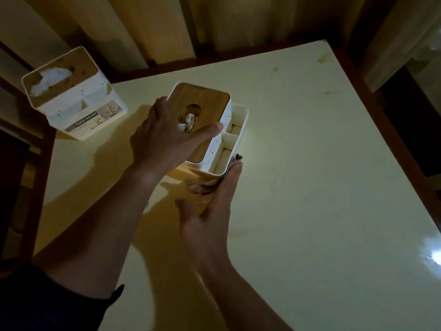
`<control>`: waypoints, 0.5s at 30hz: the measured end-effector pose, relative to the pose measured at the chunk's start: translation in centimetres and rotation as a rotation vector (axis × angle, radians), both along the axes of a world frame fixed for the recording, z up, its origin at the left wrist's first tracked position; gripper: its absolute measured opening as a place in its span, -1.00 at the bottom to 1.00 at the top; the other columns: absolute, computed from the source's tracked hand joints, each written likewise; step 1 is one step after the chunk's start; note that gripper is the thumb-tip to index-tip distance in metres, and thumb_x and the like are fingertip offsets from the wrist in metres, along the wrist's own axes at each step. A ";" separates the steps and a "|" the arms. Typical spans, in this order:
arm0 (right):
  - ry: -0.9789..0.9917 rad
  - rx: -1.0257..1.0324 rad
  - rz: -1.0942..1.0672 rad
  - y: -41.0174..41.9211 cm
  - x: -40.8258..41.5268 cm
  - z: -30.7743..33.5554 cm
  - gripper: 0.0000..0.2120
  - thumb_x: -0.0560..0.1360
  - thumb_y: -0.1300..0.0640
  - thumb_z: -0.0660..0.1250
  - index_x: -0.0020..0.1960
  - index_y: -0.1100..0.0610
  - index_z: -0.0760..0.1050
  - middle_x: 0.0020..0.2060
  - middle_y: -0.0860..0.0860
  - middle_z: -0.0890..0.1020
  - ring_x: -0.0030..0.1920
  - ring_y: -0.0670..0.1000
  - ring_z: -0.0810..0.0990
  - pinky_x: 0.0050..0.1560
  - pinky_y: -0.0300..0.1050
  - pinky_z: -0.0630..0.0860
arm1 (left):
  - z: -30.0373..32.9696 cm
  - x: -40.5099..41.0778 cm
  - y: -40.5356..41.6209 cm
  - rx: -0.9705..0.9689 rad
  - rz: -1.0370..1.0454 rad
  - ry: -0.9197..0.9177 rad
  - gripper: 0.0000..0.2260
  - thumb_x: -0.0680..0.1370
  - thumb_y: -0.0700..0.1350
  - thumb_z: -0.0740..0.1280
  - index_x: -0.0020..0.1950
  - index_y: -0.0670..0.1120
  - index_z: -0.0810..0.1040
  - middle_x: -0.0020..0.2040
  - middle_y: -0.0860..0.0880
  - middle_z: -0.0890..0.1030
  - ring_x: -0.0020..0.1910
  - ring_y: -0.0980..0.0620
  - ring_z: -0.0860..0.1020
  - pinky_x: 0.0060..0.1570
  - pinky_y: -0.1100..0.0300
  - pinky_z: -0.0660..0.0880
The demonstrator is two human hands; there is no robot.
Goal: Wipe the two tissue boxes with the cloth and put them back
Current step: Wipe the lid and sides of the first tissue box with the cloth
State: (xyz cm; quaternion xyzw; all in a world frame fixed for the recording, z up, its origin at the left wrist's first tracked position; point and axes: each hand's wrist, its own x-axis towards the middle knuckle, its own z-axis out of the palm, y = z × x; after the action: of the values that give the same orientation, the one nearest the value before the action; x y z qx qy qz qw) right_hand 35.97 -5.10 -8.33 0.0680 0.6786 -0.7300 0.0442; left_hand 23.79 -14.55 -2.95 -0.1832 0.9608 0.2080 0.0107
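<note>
A dim home room: a glossy cream table [310, 163] with a dark wood edge, pale curtains [143, 25] hanging just behind its far edge.

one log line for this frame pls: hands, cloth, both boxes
left hand: steadies near tissue box by lid | right hand: presses cloth on its side | far tissue box: table corner, untouched
</note>
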 end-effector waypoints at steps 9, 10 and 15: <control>-0.125 0.155 0.063 6.1 -13.7 2.1 -0.12 0.36 -0.64 0.17 0.44 -0.07 0.48 0.32 -0.06 0.65 0.30 0.01 0.65 0.41 0.23 0.53 | -0.2 -0.1 -0.1 -0.015 -0.009 -0.009 0.07 0.28 0.62 0.31 0.60 0.05 0.10 0.54 -0.04 0.34 0.48 -0.22 0.36 0.34 -0.14 0.33; -0.154 0.172 0.115 6.7 -14.9 2.1 -0.06 0.32 -0.70 0.15 0.42 -0.08 0.54 0.28 -0.04 0.69 0.27 0.04 0.68 0.40 0.24 0.54 | -0.2 -0.1 -0.1 -0.013 -0.014 -0.014 0.07 0.28 0.62 0.30 0.60 0.05 0.09 0.54 -0.04 0.33 0.48 -0.22 0.35 0.35 -0.14 0.33; -0.220 0.174 0.203 7.8 -17.5 2.3 -0.20 0.42 -0.57 0.12 0.27 -0.03 0.71 0.13 0.02 0.78 0.17 0.09 0.74 0.40 0.27 0.54 | -0.3 -0.2 0.2 -0.021 0.008 -0.003 0.06 0.28 0.64 0.28 0.57 0.03 0.12 0.51 -0.04 0.36 0.47 -0.19 0.36 0.33 -0.13 0.33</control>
State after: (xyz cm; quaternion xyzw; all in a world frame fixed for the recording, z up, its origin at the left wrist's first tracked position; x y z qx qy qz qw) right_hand 18.49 2.72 -5.98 0.0822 0.7338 -0.6483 0.1857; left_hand 23.55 -14.36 -3.23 -0.1872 0.9622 0.1975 0.0091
